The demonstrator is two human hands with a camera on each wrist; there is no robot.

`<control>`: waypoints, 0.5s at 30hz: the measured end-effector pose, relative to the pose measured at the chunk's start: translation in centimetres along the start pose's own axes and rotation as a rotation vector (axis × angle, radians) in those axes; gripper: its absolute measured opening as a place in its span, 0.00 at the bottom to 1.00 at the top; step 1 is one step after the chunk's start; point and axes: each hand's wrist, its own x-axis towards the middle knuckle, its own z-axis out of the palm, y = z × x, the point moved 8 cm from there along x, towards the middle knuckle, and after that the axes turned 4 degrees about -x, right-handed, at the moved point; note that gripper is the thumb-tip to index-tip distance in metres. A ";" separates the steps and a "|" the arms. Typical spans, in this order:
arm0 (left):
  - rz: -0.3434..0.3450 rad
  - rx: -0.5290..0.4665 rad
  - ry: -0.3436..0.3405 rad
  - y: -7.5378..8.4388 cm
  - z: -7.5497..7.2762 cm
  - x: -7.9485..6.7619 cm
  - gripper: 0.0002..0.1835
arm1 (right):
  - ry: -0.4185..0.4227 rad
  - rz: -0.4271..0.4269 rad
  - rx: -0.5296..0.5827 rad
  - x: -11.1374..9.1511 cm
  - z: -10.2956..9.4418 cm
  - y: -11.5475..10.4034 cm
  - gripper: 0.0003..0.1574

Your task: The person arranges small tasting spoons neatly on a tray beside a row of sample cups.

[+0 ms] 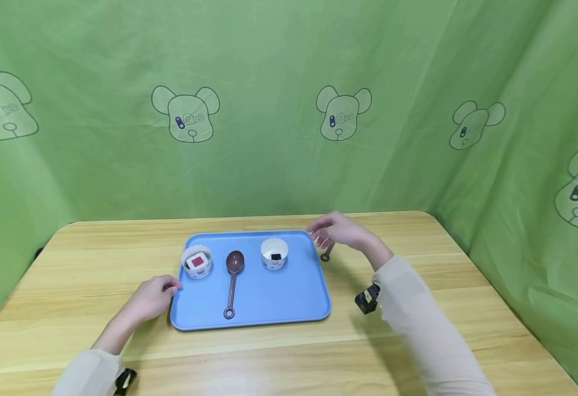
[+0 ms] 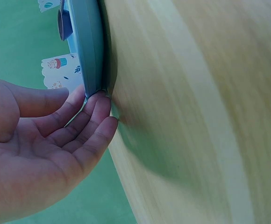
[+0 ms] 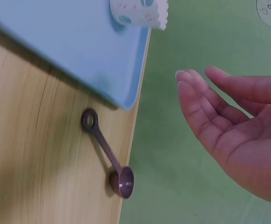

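Note:
On the wooden table lies a blue tray (image 1: 289, 300). My left hand (image 1: 151, 297) is at its left edge; in the left wrist view the fingertips (image 2: 103, 100) touch the tray's rim, thumb apart from it. My right hand (image 1: 340, 228) hovers by the tray's far right corner, fingers loosely bent and holding nothing. Below it, beside the tray, lies a small brown measuring spoon (image 3: 105, 147), mostly hidden by the hand in the head view. A larger brown spoon (image 1: 232, 286) rests on the tray between two white paper cups, the left cup (image 1: 201, 273) and the right cup (image 1: 274, 247).
The left cup holds a white block with a red top (image 1: 198, 260); a small black piece (image 1: 276, 257) shows in the right one. Green curtains (image 1: 269, 176) printed with bear heads stand behind and beside the wooden table (image 1: 249, 363).

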 end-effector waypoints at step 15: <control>0.007 0.009 0.009 0.2 -0.1 -0.1 0.10 | 0.022 0.056 -0.015 -0.4 -1.5 2.7 0.19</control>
